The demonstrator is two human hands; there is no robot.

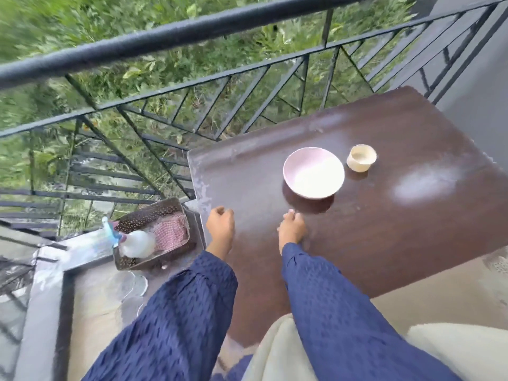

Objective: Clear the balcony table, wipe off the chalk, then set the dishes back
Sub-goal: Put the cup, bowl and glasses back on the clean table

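Table (384, 243): dark brown, glossy top, set against a black metal railing (165, 42) with green foliage beyond; pale worn patches along its far and left edges. Chalk smear (426, 182): a white cloudy patch on the right part of the top, well apart from both hands. Pink bowl (313, 173): upright near the middle of the table, inside pale and glaring, contents not discernible. Cream cup (361, 158): small, upright, just beside the bowl on its far right, not touching it. Left hand (220, 226): at the table's near left edge, fingers loosely curled, holding nothing. Right hand (292, 229): over the table just short of the bowl, fingers close together and bent down toward the top, holding nothing; whether the tips touch the surface cannot be told. Both arms in dark blue textured sleeves (178, 325). Basket (137, 264): brown, woven, on the floor left of the table, near the railing. Spray bottle (134, 242): white body, blue trigger head, lying in the basket. Pink cloth (170, 232): bunched in the basket beside the bottle. Picture blurred by motion, most at the left side.
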